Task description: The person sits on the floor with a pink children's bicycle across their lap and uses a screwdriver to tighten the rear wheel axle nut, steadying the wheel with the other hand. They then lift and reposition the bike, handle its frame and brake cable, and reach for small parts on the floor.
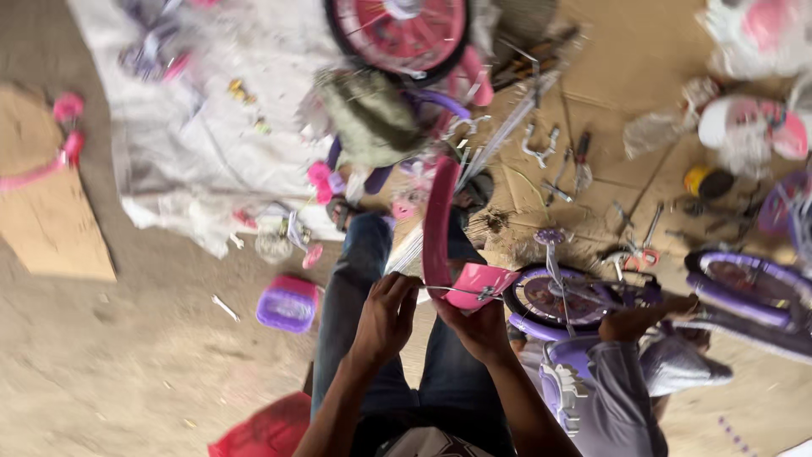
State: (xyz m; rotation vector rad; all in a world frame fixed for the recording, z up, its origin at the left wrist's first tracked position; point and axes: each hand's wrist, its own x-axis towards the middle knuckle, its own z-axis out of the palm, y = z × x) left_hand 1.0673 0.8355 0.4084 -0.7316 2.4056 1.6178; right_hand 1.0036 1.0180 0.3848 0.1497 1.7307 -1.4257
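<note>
1. The pink fender (441, 228), a curved strip, sits above the person's lap, its lower end between both hands.
2. The left hand (385, 317) curls mostly closed beside the fender's lower end, fingertips on a thin metal stay (457, 290).
3. The right hand (482, 326) is closed under the fender's broad pink end, holding it.
4. The fender's long axis runs away from the person, towards a pink wheel (399, 30).
5. A purple small bicycle (592, 300) lies just right; a purple basket (288, 305) lies left.

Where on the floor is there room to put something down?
Bare floor lies left of the purple basket, below the cardboard sheet. The right is crowded: tools, a purple wheel. Both hands hold the pink fender.
</note>
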